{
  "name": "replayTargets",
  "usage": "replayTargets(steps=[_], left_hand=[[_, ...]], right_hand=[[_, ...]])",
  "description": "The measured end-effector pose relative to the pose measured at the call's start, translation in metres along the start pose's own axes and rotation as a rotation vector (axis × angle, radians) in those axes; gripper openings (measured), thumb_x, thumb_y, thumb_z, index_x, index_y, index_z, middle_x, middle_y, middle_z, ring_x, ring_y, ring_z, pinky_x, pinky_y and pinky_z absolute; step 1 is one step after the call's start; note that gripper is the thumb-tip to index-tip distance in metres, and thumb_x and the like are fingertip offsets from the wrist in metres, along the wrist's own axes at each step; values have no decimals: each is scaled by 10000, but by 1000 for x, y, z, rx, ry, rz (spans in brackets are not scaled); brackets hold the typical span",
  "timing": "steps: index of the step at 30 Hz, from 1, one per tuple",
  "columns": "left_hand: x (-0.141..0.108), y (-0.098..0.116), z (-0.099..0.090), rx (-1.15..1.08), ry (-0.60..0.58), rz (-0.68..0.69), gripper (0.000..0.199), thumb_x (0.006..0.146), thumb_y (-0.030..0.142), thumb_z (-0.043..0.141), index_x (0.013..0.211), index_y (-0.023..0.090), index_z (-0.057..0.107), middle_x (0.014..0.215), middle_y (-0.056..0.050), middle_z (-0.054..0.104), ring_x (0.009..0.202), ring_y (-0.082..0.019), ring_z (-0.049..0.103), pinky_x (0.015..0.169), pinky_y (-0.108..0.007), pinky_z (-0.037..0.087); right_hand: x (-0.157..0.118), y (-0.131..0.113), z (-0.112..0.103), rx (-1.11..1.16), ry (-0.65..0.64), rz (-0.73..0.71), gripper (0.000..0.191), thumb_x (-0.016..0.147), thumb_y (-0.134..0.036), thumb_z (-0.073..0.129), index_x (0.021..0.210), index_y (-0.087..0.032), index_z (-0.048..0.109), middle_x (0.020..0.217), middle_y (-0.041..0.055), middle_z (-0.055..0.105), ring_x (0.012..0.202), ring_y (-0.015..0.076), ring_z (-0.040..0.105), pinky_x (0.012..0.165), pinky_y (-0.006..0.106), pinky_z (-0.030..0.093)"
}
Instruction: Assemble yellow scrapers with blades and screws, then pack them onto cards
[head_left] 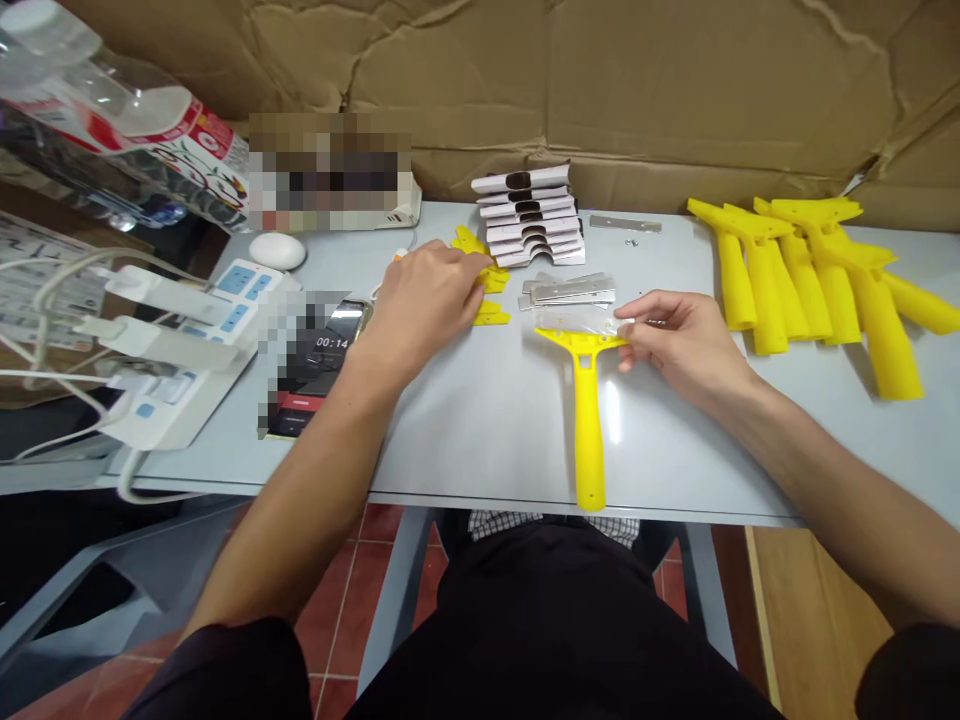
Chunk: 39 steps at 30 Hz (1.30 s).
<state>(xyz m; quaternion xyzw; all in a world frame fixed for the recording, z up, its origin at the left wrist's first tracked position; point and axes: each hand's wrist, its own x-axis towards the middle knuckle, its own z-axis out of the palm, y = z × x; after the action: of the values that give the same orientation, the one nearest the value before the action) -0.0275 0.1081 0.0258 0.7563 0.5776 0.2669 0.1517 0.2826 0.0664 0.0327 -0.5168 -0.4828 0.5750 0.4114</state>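
Note:
A yellow scraper handle [589,430] lies on the table with its wide head away from me, and a metal blade [574,320] rests along that head. My right hand [667,340] pinches the right end of the head and blade between thumb and fingers. My left hand [431,300] is over a small pile of yellow plastic pieces [491,312], its fingers bent down onto them; their tips are partly hidden, so what they grip cannot be made out. Between the hands, just beyond the handle, sits a stack of loose metal blades [574,290].
Several yellow handles [765,290] are at the right. White wrapped packs [532,215], a single metal strip [626,224] and tiny screws stand farther back. To the left are a phone [319,360], a power strip [180,380], a white mouse [277,252] and bottles [180,140].

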Motion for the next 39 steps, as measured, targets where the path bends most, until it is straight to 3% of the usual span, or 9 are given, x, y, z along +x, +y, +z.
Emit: replayTargets(steps=[3,6,10,11,16,21,28,34,39], left_hand=[[-8,17,-14,91,28,6,297,892,244,714,1172,259,811,1038,-104,791,1214,-386,655,1145,-548,430],[-19,44,-33,98,182,105,344,948,226,685,1266,255,815,1110,-63,813,1149,-334,697,1149,-545,459],[-30,77,-41,-259,387,72,233,979,226,753,1190,249,848,1134,6,836,951,-201,730,929,-402,608],[-30,82,-39,-368,386,60,210,961,240,796,1162,260,855,1106,19,836,949,-185,733,918,-377,620],[-23,83,-3,-788,175,-145,160,875,365,898,960,239,848,930,-15,811,853,-190,768,832,-360,661],[-20,72,22,-826,85,-286,283,808,407,932,1000,213,854,988,-72,830,957,-229,784,878,-356,644],[-22,68,27,-805,22,-282,232,789,390,937,909,206,863,960,-75,826,920,-222,771,862,-339,635],[-25,64,26,-723,77,-260,189,768,373,938,824,210,860,1224,-114,811,1186,-286,751,946,-363,650],[-23,68,22,-874,-51,-395,327,703,424,994,823,163,837,1050,-122,850,859,-255,810,801,-378,694]], right_hand=[[1,1,-1,-7,6,1,188,726,-203,915,872,-197,798,681,-3,716,534,151,702,590,310,582],[3,3,-2,-6,6,-5,176,742,-212,902,884,-196,799,690,0,718,551,152,705,598,316,591],[4,5,-4,18,-8,-9,172,760,-216,887,905,-188,798,685,-4,714,554,154,705,610,323,600],[4,5,-4,21,-9,-7,175,757,-213,889,904,-188,797,684,-5,713,554,154,705,612,323,603],[4,5,-6,45,-25,10,192,744,-222,921,891,-199,800,727,13,747,559,151,705,622,322,612],[5,5,-7,42,-39,4,231,743,-263,950,916,-200,811,775,29,775,577,157,718,644,334,629],[5,6,-6,29,-31,-2,145,789,-213,887,916,-199,818,734,9,751,565,153,729,631,315,621],[6,7,-7,50,-34,-4,158,781,-208,900,917,-194,822,794,32,784,569,146,726,623,311,626],[5,4,-7,72,-41,6,138,781,-208,909,891,-197,828,809,39,791,567,148,726,624,318,640]])
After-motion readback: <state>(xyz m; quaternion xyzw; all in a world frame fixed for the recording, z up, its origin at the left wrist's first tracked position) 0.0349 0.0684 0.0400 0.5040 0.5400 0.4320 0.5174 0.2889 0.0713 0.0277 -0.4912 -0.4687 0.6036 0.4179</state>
